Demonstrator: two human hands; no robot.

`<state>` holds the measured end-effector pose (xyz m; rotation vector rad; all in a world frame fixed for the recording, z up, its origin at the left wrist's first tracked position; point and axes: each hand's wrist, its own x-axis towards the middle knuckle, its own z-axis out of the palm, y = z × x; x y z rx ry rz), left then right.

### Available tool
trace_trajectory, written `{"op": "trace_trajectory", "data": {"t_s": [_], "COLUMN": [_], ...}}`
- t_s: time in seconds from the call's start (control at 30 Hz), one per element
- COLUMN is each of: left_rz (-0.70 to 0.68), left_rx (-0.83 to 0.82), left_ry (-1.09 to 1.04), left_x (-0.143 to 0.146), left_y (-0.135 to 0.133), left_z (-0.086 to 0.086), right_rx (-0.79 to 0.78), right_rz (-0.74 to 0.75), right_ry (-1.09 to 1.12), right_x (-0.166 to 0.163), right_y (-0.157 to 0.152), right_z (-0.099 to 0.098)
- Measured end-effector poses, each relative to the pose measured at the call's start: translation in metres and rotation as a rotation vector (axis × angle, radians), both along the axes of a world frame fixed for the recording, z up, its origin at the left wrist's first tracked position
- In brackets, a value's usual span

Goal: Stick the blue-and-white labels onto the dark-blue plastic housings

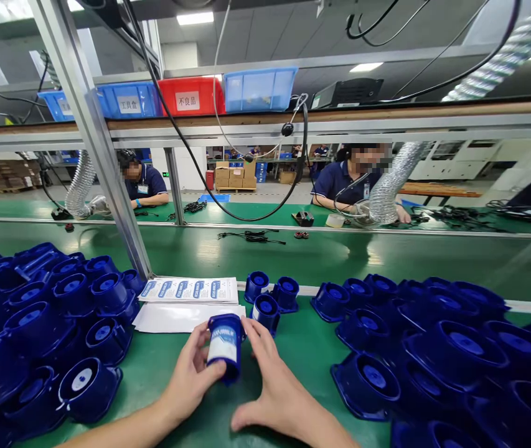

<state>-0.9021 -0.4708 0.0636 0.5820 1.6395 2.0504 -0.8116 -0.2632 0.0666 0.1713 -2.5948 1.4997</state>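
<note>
A blue plastic cup-shaped housing (231,371) with a flanged end is held up, slightly tilted, in front of me. My left hand (191,372) grips it from the left, thumb on its front. A white and blue label (223,346) wraps the side facing me. My right hand (278,386) is at its right, fingers stretched and thumb spread apart; the fingertips are at the upper right edge, and whether they press on it I cannot tell. Behind the housing lie sheets of labels (190,289) and a white backing sheet (167,317). Several similar housings (287,292) stand just right of the sheets.
Blue housings crowd the green bench (176,348) on the left (36,326) and right (464,345). A metal post (101,143) rises at left. Beyond is a green belt (190,249) with black cables (251,236). Two co-workers sit across; bins (260,90) line the shelf above.
</note>
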Motion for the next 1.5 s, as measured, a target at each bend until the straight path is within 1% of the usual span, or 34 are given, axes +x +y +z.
{"op": "trace_trajectory", "data": {"t_s": [0.03, 0.07, 0.13, 0.2, 0.27, 0.33, 0.4, 0.47, 0.53, 0.57, 0.63, 0.7, 0.77, 0.9, 1.0, 1.07, 1.13, 1.27, 1.37, 1.5], "left_rz": [-0.002, -0.039, -0.161, -0.245, -0.255, -0.202, -0.122, -0.013, 0.108, 0.163, 0.239, 0.283, 0.296, 0.198, 0.137, 0.144, 0.169, 0.177, 0.176, 0.183], "left_rx": [-0.070, -0.140, -0.227, -0.255, -0.301, -0.369, -0.451, -0.562, -0.696, -0.773, -0.966, -1.133, -1.207, -1.215, -1.221, -1.238, -1.266, -1.302, -1.290, -1.251], "left_ry": [-0.022, -0.030, -0.015, 0.018, 0.049, 0.141, 0.335, 0.574, 0.774, 0.835, 0.893, 0.884, 0.871, 0.918, 0.987, 1.018, 1.018, 0.990, 1.008, 1.068], "left_x": [-0.002, -0.004, -0.003, 0.002, 0.007, 0.007, -0.001, -0.016, -0.037, -0.048, -0.068, -0.081, -0.086, -0.081, -0.084, -0.093, -0.105, -0.119, -0.121, -0.119], "left_y": [-0.001, -0.002, -0.003, -0.002, -0.001, 0.000, -0.003, -0.008, -0.014, -0.017, -0.019, -0.019, -0.017, -0.007, 0.008, 0.019, 0.028, 0.033, 0.031, 0.027], "left_z": [-0.002, -0.003, -0.004, -0.004, -0.002, 0.001, 0.003, 0.003, 0.000, -0.002, -0.005, -0.007, -0.007, -0.001, 0.007, 0.012, 0.017, 0.020, 0.018, 0.014], "right_rx": [0.140, 0.259, 0.409, 0.467, 0.489, 0.518, 0.565, 0.630, 0.705, 0.738, 0.780, 0.795, 0.796, 0.801, 0.804, 0.799, 0.792, 0.774, 0.690, 0.511], "right_rz": [0.002, 0.006, 0.054, 0.132, 0.165, 0.128, 0.067, -0.004, -0.075, -0.106, -0.155, -0.184, -0.213, -0.319, -0.483, -0.566, -0.598, -0.671, -0.720, -0.684], "right_ry": [0.098, 0.204, 0.367, 0.377, 0.261, 0.154, 0.154, 0.241, 0.344, 0.384, 0.431, 0.455, 0.475, 0.494, 0.407, 0.333, 0.292, 0.292, 0.302, 0.303], "right_x": [-0.001, -0.001, -0.002, 0.001, 0.005, 0.009, 0.011, 0.011, 0.009, 0.008, 0.005, 0.000, -0.005, -0.010, -0.008, -0.005, -0.001, -0.002, -0.010, -0.025], "right_y": [0.000, -0.001, -0.003, -0.005, -0.005, -0.003, 0.003, 0.012, 0.020, 0.024, 0.032, 0.038, 0.044, 0.051, 0.057, 0.062, 0.069, 0.083, 0.087, 0.089], "right_z": [-0.003, -0.005, -0.005, 0.002, 0.012, 0.021, 0.027, 0.028, 0.025, 0.022, 0.015, 0.007, 0.001, -0.002, -0.006, -0.012, -0.020, -0.031, -0.031, -0.036]}}
